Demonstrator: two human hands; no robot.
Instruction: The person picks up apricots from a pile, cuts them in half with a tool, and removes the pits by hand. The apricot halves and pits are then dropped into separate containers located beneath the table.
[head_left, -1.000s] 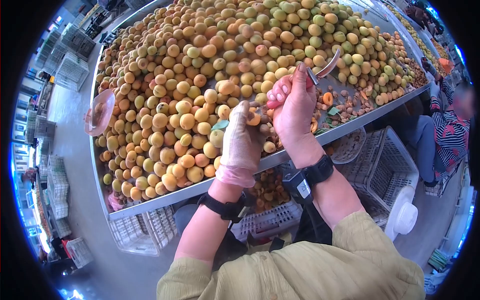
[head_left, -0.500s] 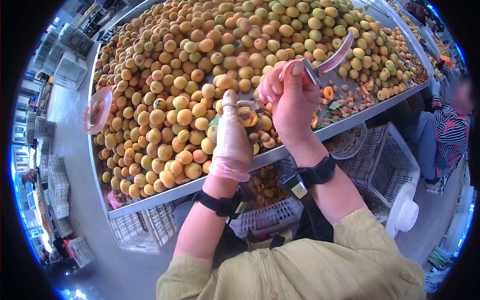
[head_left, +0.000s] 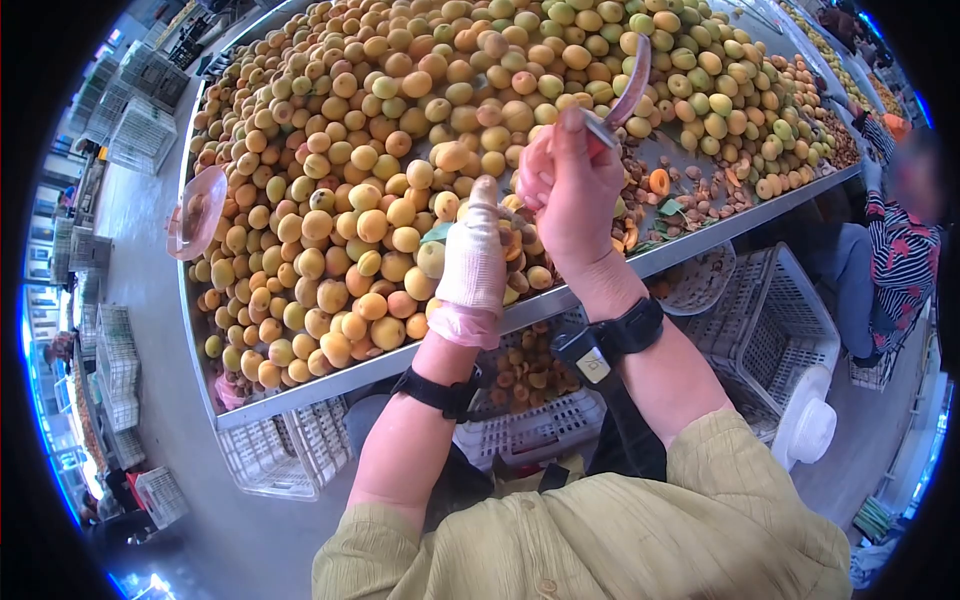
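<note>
My left hand (head_left: 472, 262), in a light glove with a pink cuff, is closed around a cut apricot (head_left: 512, 245), mostly hidden behind the fingers. Close beside it, my bare right hand (head_left: 577, 200) grips a curved knife (head_left: 633, 88). The blade points up and away, and the thumb lies along the knife's metal part. Both hands are over the front edge of a metal-rimmed table, among whole apricots (head_left: 370, 222). To the right of my right hand lie loose pits and an orange apricot half (head_left: 659, 181).
A crate of apricot halves (head_left: 530, 385) stands below the table edge (head_left: 400, 362). Plastic crates (head_left: 765, 330) and a white hat (head_left: 805, 425) are at right, near a person in a striped top (head_left: 895, 255). A clear scoop (head_left: 197, 212) hangs at the left rim.
The right hand and knife have shifted left and turned, the blade now standing more upright. The left hand remains near the same spot, moved slightly right, still around the apricot.
</note>
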